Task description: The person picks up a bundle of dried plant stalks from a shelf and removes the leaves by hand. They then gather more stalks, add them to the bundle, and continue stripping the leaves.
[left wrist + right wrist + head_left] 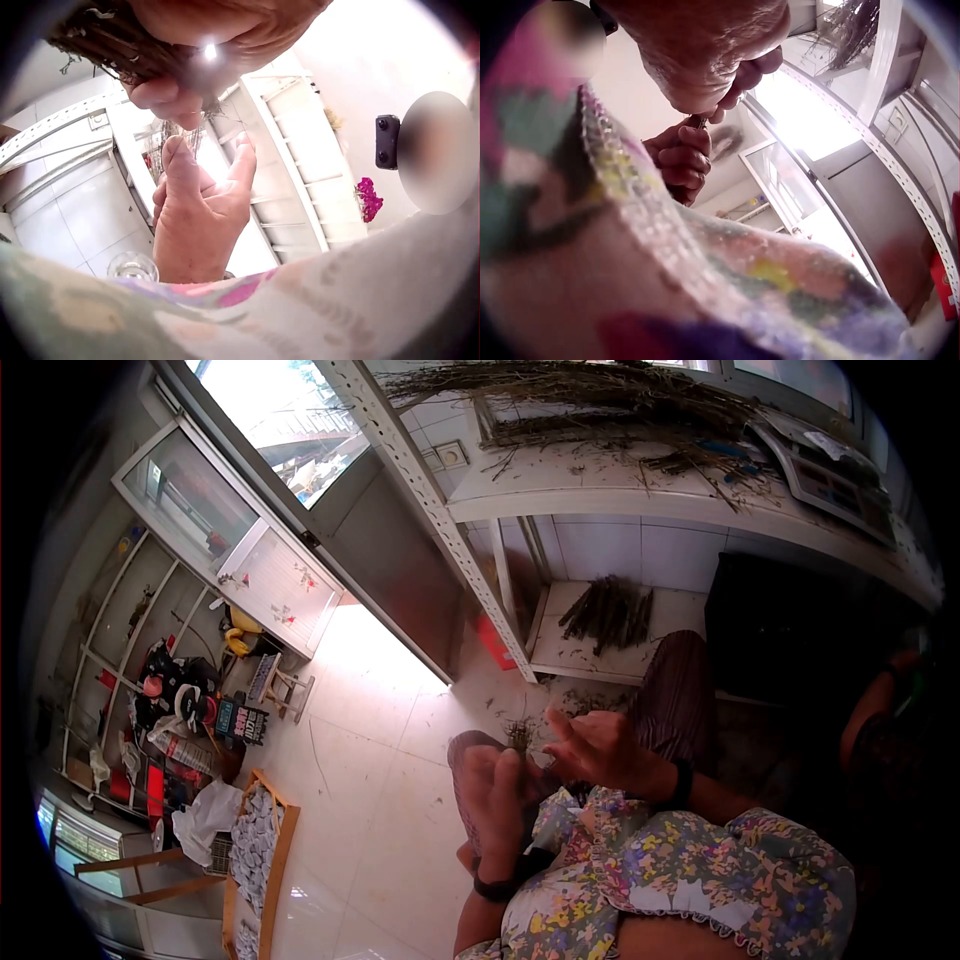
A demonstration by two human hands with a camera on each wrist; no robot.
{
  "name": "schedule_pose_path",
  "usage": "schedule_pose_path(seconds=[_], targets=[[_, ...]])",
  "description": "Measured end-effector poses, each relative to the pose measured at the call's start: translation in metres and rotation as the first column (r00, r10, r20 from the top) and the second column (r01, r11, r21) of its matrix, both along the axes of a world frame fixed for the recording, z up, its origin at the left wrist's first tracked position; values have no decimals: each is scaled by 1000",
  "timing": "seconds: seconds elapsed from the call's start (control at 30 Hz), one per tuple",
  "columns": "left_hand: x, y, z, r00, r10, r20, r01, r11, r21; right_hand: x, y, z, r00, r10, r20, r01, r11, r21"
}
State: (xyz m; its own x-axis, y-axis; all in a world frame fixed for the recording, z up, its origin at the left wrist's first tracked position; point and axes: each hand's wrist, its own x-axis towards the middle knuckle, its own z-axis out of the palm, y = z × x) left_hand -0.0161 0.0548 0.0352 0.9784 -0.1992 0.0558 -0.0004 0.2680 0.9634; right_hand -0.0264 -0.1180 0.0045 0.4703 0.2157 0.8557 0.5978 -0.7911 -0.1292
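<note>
My left hand [495, 795] is raised over my lap with its fingers curled. In the left wrist view it grips a bundle of thin dry stems [112, 41], dark brown, with loose ends sticking out. My right hand [600, 750] is just to the right of it, index finger stretched out. The left wrist view shows the right hand's thumb and index finger spread apart, the thumb tip close to the stems. In the right wrist view a short dark stem end [697, 121] pokes from the left fist, by the right fingertips.
A pile of cut stems [608, 615] lies on the low shelf ahead. Long dry branches [600, 405] cover the upper shelf [620, 480]. Plant scraps litter the floor near my knees. A wooden frame [283, 860] with grey lumps stands at left, beside cluttered racks and an open door [235, 530].
</note>
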Motion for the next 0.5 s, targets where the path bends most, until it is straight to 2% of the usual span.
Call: schedule_pose_path(seconds=[0.07,0.23,0.5], targets=[[1,0,-2,999,-19,-29,18,999,-46,5,-2,-7,997,38,69,-35,998,-42],[0,0,2,998,-68,-12,64,982,-176,7,2,-11,999,36,-23,-37,999,-17],[1,0,3,998,-64,-24,57,975,-215,6,-1,-12,999,37,-35,-40,995,-94]])
